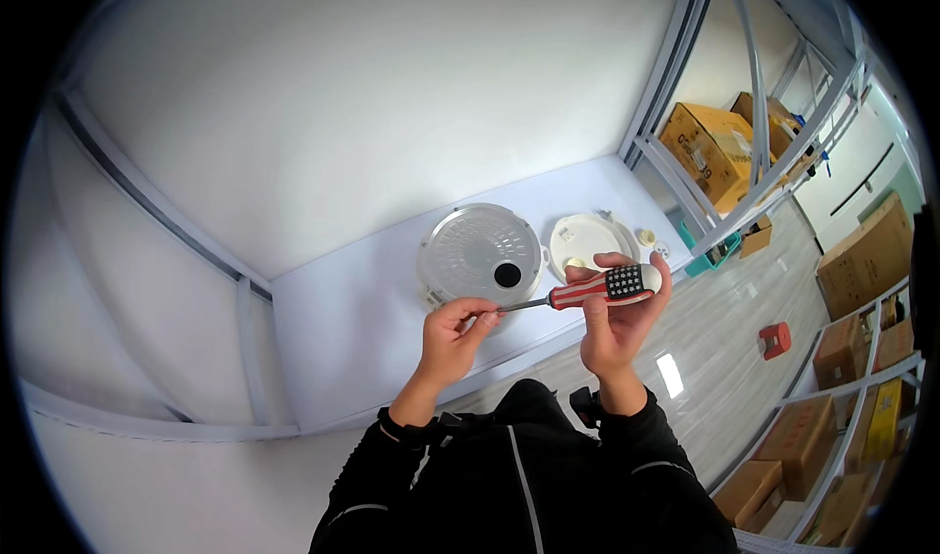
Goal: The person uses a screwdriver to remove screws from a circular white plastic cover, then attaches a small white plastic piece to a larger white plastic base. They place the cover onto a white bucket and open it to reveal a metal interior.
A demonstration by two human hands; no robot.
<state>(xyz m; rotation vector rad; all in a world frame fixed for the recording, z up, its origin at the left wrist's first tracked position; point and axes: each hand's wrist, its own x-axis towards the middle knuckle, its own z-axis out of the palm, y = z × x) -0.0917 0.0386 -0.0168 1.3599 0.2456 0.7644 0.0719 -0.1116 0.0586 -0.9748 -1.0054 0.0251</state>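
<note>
A screwdriver [585,292] with a red, white and starred dark-blue handle is held level above the table's front edge. Wrapped around its handle is my right hand [617,324], with the thumb underneath. My left hand [458,339] pinches the tip of the metal shaft; whether a small piece is also between those fingertips, I cannot tell. Beyond the hands lies a round silver metal part [480,246] with a dark round spot near its right front. To its right, partly behind my right hand, is a round white plastic part [586,236].
Small pale pieces [646,237] lie at the right of the white table [343,329]. A metal frame post [676,50] rises beyond that end. Cardboard boxes [798,441] fill shelving on the right, and a red container [775,340] stands on the floor.
</note>
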